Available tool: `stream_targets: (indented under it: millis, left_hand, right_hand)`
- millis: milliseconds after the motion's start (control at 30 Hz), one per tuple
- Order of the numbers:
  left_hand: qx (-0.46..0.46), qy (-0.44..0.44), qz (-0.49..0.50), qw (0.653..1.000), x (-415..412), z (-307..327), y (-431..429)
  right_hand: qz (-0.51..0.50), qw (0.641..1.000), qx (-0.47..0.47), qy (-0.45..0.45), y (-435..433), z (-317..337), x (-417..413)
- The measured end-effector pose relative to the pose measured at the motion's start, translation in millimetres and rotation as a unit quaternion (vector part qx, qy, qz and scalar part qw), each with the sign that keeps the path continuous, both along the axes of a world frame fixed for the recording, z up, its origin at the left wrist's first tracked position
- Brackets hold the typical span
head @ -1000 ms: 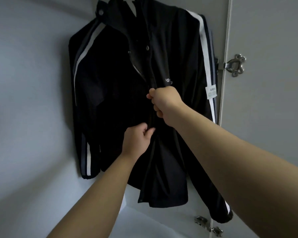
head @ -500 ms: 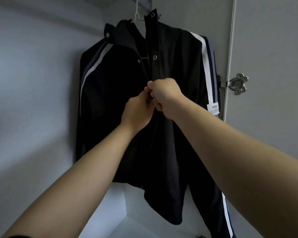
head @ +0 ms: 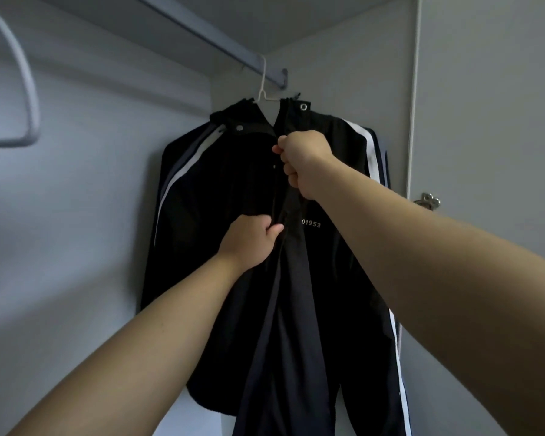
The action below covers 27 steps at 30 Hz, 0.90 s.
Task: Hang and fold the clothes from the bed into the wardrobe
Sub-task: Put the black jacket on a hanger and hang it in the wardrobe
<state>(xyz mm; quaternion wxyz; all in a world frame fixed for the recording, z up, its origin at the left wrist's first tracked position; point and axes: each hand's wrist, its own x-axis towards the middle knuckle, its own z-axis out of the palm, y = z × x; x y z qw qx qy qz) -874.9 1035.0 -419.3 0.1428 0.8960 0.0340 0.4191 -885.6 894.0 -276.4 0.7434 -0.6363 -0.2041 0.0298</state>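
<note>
A black jacket (head: pixel 221 196) with white and grey sleeve stripes hangs on a white hanger (head: pixel 262 89) from the wardrobe rail (head: pixel 208 33). My right hand (head: pixel 306 162) pinches the jacket's front edge high up near the collar. Lower on the front opening, my left hand (head: pixel 249 240) grips the fabric of the left panel. Small pale numbers are printed on the chest beside my right forearm.
An empty white hanger (head: pixel 22 89) hangs close at the upper left. The wardrobe's side wall (head: pixel 76 247) is to the left, and the open door (head: pixel 491 121) with a metal hinge (head: pixel 428 201) is to the right.
My right hand has risen along the front opening toward the collar, while my left hand has dropped away from it to grip lower. The view has tilted upward, showing the rail.
</note>
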Motion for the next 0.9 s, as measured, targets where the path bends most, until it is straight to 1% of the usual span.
stream_targets:
  millis: [100, 167, 267, 333, 400, 467, 500, 533, 600, 633, 667, 733, 833, 867, 900]
  left_hand:
    - [0.014, 0.032, 0.012, 0.999, 0.9, 5.1, -2.7]
    - [0.014, 0.056, 0.014, 0.998, 2.7, 5.3, -5.0]
    - [0.023, 0.078, 0.020, 0.996, 4.1, 4.8, -8.8]
    - [0.026, 0.105, 0.023, 0.994, 4.2, 6.2, -7.8]
    - [0.029, 0.160, 0.017, 0.987, 1.4, 10.6, -3.6]
    - [0.034, 0.204, 0.000, 0.978, -2.8, 24.6, -1.2]
    - [0.018, 0.195, -0.009, 0.981, -5.2, 36.1, -1.5]
    - [-0.020, 0.165, -0.019, 0.986, -8.3, 50.9, -2.5]
    - [-0.108, 0.066, -0.025, 0.992, -15.4, 85.1, -5.2]
    - [-0.119, 0.017, -0.023, 0.993, -19.9, 101.2, -5.2]
    - [-0.107, -0.022, -0.021, 0.994, -23.2, 114.9, -3.8]
    - [-0.083, -0.073, -0.026, 0.994, -30.0, 136.1, -2.2]
    - [-0.096, -0.109, -0.052, 0.988, -31.3, 155.5, -4.6]
    - [-0.091, -0.116, -0.054, 0.988, -31.3, 158.9, -6.3]
    - [-0.066, -0.121, -0.043, 0.990, -31.8, 161.7, -8.5]
  right_hand:
    - [-0.004, 1.000, 0.006, -0.024, -6.2, 24.5, -1.1]
    - [-0.005, 0.998, 0.023, -0.054, -12.1, 40.4, -1.0]
    - [-0.034, 0.996, 0.051, -0.070, -18.4, 49.0, 4.1]
    - [-0.034, 0.992, 0.029, -0.114, -20.7, 41.4, 6.0]
    - [-0.048, 0.981, -0.026, -0.189, -22.8, 29.4, 7.3]
    - [-0.083, 0.964, -0.077, -0.240, -26.2, 22.9, 10.0]
    - [-0.100, 0.956, -0.100, -0.258, -27.5, 22.7, 12.0]
    - [-0.111, 0.948, -0.127, -0.270, -28.3, 25.0, 13.3]
    - [-0.126, 0.938, -0.170, -0.274, -30.0, 29.4, 15.6]
    - [-0.135, 0.934, -0.188, -0.273, -30.1, 30.7, 16.8]
    - [-0.144, 0.927, -0.207, -0.277, -30.0, 31.0, 16.5]
    - [-0.164, 0.908, -0.246, -0.297, -28.2, 29.9, 19.5]
    - [-0.212, 0.883, -0.264, -0.325, -24.5, 16.9, 30.4]
    - [-0.213, 0.879, -0.266, -0.333, -23.2, 11.3, 33.8]
    - [-0.207, 0.877, -0.276, -0.335, -22.1, 6.1, 35.2]
